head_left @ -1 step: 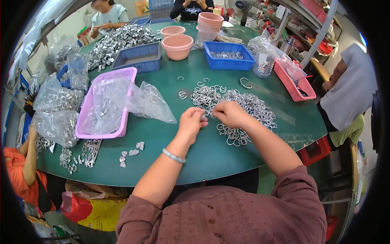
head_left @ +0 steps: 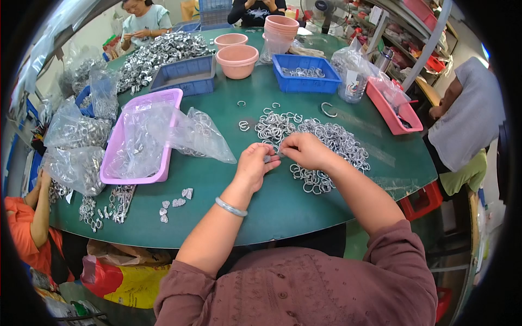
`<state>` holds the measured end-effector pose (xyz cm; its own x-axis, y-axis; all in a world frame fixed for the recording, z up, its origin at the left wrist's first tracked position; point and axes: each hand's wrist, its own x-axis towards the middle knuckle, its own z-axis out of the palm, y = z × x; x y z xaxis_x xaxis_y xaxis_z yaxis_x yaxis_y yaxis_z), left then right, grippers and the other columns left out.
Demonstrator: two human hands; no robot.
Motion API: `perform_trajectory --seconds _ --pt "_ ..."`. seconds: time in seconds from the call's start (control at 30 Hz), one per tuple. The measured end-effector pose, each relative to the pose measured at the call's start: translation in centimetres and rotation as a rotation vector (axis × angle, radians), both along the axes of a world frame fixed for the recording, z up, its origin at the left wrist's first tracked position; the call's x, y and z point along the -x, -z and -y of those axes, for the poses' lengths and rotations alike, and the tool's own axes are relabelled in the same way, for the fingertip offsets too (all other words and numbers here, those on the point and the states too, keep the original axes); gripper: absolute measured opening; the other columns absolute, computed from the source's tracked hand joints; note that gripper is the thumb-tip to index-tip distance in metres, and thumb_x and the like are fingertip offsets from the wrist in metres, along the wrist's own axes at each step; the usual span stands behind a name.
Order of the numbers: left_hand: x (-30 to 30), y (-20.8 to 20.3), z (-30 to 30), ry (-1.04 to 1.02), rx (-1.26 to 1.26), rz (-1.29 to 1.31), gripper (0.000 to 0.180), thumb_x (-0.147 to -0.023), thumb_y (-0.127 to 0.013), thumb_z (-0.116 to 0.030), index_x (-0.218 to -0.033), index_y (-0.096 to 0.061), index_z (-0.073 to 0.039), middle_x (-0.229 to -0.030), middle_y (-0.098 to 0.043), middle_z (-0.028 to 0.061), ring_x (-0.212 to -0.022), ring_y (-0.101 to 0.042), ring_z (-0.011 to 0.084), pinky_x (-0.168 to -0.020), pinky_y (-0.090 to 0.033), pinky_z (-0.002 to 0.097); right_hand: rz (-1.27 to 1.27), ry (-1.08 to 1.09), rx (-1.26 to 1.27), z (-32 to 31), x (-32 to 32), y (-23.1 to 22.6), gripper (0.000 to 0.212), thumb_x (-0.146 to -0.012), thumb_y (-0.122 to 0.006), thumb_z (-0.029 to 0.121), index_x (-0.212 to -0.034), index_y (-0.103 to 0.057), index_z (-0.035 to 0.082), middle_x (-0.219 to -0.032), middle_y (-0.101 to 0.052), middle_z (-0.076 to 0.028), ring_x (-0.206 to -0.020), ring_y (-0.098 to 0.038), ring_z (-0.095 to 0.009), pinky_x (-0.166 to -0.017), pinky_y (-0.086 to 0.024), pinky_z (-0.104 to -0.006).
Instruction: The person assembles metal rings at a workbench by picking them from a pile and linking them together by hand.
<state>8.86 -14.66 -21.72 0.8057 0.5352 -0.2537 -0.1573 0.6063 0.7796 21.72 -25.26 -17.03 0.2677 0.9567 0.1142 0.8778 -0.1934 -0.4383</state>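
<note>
Both hands over the green table (head_left: 283, 212), fingertips meeting at the near edge of the ring pile. L hand (head_left: 254, 165): fingers curled, thumb and forefinger pinched on a small metal ring (head_left: 273, 158). R hand (head_left: 305, 151): fingers bent, tips pinched on the same ring from the other side (the piece is mostly covered, shape hard to read). So both grips closed on that one ring, held just above the tabletop.

Pile of metal rings (head_left: 326, 146) spreads under and beyond my R hand, w/ loose strays toward the table's centre. Grey bangle (head_left: 231, 207) on my L wrist.

To my L: pink tray (head_left: 140, 176) w/ a clear plastic bag (head_left: 185, 130) lying in and over it. Few small metal clips (head_left: 175, 202) near the front edge, well apart from my hands. Far side: blue bin (head_left: 304, 81) w/ some rings inside, pink bowls (head_left: 237, 60) beside it, red tray (head_left: 392, 111) at R. Other people sit around the table; an orange sleeve (head_left: 22, 228) at far L.
</note>
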Motion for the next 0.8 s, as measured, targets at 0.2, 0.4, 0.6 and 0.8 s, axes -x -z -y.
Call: perform_trajectory --seconds 0.2,0.4,0.6,0.8 --pt "1.5 -0.3 -1.0 0.153 0.311 0.155 0.021 -0.091 -0.047 -0.016 -0.096 -0.055 0.002 -0.089 -0.058 0.0113 -0.079 -0.058 0.0214 -0.074 -0.053 0.0325 0.089 0.055 -0.18 -0.6 -0.3 -0.2 0.013 -0.075 -0.059 0.014 -0.08 -0.066 0.006 -0.077 -0.064 -0.014 -0.075 -0.061 -0.033 -0.068 -0.048 -0.0414" --pt "2.5 0.0 -1.9 0.07 0.164 0.079 0.018 -0.091 -0.049 -0.015 -0.097 -0.056 0.001 -0.088 -0.059 0.0111 -0.079 -0.059 0.0213 -0.068 -0.051 0.0297 0.429 0.121 0.182 -0.4 0.0 2.2 0.009 -0.071 -0.062 0.018 -0.073 -0.069 0.012 -0.072 -0.064 -0.008 -0.078 -0.062 -0.027 -0.073 -0.043 -0.0417" --pt "2.5 0.0 -1.4 0.07 0.068 0.023 0.014 -0.09 -0.051 -0.013 -0.097 -0.057 -0.003 -0.086 -0.06 0.0087 -0.074 -0.06 0.0184 -0.066 -0.051 0.0285 0.438 0.233 -0.22 -0.5 0.2 4.0 0.012 -0.073 -0.065 0.021 -0.079 -0.069 0.012 -0.078 -0.061 -0.005 -0.082 -0.058 -0.024 -0.075 -0.038 -0.0396" --pt "2.6 0.1 -1.5 0.063 0.03 0.007 0.012 -0.089 -0.052 -0.012 -0.096 -0.057 -0.004 -0.085 -0.06 0.007 -0.073 -0.06 0.0165 -0.065 -0.051 0.0273 0.454 0.213 -0.206 -1.0 0.5 4.3 0.009 -0.074 -0.064 0.02 -0.077 -0.068 0.013 -0.075 -0.057 -0.004 -0.081 -0.056 -0.024 -0.075 -0.037 -0.0384"
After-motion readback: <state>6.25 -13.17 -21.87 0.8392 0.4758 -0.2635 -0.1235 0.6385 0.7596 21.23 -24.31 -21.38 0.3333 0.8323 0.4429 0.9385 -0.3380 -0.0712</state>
